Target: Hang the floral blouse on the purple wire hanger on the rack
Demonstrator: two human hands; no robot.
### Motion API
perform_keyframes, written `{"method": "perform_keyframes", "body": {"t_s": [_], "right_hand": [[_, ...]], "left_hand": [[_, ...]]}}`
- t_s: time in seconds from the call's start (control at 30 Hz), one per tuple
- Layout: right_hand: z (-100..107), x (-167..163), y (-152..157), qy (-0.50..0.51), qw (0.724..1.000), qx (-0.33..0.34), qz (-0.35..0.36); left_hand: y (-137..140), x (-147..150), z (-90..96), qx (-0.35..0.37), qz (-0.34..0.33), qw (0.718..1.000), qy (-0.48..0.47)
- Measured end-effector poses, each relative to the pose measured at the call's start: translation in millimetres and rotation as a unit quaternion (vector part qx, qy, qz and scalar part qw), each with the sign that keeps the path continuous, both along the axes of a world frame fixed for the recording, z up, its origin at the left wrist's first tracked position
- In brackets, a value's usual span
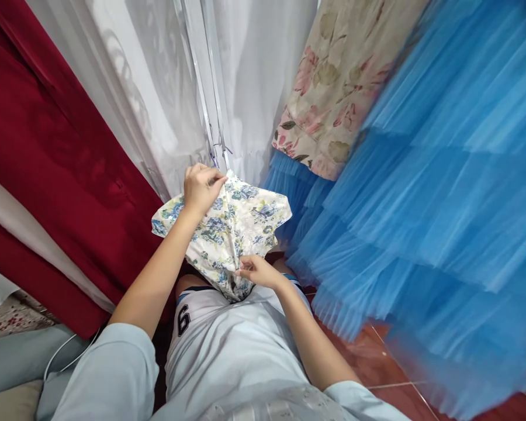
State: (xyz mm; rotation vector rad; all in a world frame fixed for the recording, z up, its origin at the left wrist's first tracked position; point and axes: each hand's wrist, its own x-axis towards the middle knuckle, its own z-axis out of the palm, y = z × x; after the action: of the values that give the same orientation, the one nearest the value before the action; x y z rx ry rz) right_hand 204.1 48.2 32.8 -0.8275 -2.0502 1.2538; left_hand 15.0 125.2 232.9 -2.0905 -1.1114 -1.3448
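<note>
A small white dress with blue flowers (263, 213) hangs in front of my lap. A straight seam, perhaps a zipper (229, 219), runs down its middle. My left hand (200, 188) is closed in a pinch on the dress's top edge, beside the upper end of that seam. Lower down, my right hand (258, 271) pinches the fabric at the seam's bottom end, where the cloth gathers into folds. Just above the dress, pale straps (213, 105) hang down with thin purple strings near their ends. My left forearm covers part of the dress's left side.
Dark red cloth (70, 158) hangs on the left, and sheer white fabric (258, 70) behind the dress. On the right hang a pink-flowered cloth (328, 111) and a layered blue tulle skirt (433, 193) above red floor tiles (386, 356). A white cord (55, 354) lies lower left.
</note>
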Motion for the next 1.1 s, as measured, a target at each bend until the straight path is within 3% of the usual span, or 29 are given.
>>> {"method": "perform_keyframes", "body": {"t_s": [0.13, 0.23, 0.33, 0.47, 0.6, 0.67, 0.73, 0.9, 1.1], "right_hand": [[-4.8, 2.5, -1.5, -0.019, 0.999, -0.022, 0.026], [-5.7, 0.4, -3.8, -0.026, 0.999, -0.026, 0.028], [7.4, -3.7, -1.7, 0.0, 1.0, -0.016, 0.005], [59.0, -10.0, 9.8, 0.096, 0.987, 0.081, -0.099], [131.2, -14.8, 29.0, 0.123, 0.928, 0.283, -0.208], [158.1, -17.3, 41.6, 0.08, 0.908, 0.36, -0.197], [172.7, -20.2, 54.6, 0.04, 0.902, 0.399, -0.16], [170.7, -23.4, 75.6, 0.019, 0.901, 0.417, -0.123], [171.1, -20.3, 79.5, -0.008, 0.902, 0.421, -0.097]], "left_hand": [[6.8, -11.4, 4.1, 0.004, -0.018, 0.999, -0.044], [-4.9, -16.6, -0.5, -0.013, -0.047, 0.998, -0.041], [-20.6, -17.3, -6.4, -0.013, -0.054, 0.998, -0.021], [-32.1, -19.2, -15.4, -0.004, -0.062, 0.998, 0.009], [-33.1, -23.2, -26.8, 0.02, -0.056, 0.998, 0.006], [-32.7, -23.9, -32.8, 0.033, -0.061, 0.998, 0.004], [-32.6, -23.2, -39.0, 0.038, -0.069, 0.997, 0.004], [-32.3, -20.6, -53.8, 0.037, -0.084, 0.996, 0.0], [-28.6, -16.7, -59.7, 0.04, -0.071, 0.996, -0.03]]}}
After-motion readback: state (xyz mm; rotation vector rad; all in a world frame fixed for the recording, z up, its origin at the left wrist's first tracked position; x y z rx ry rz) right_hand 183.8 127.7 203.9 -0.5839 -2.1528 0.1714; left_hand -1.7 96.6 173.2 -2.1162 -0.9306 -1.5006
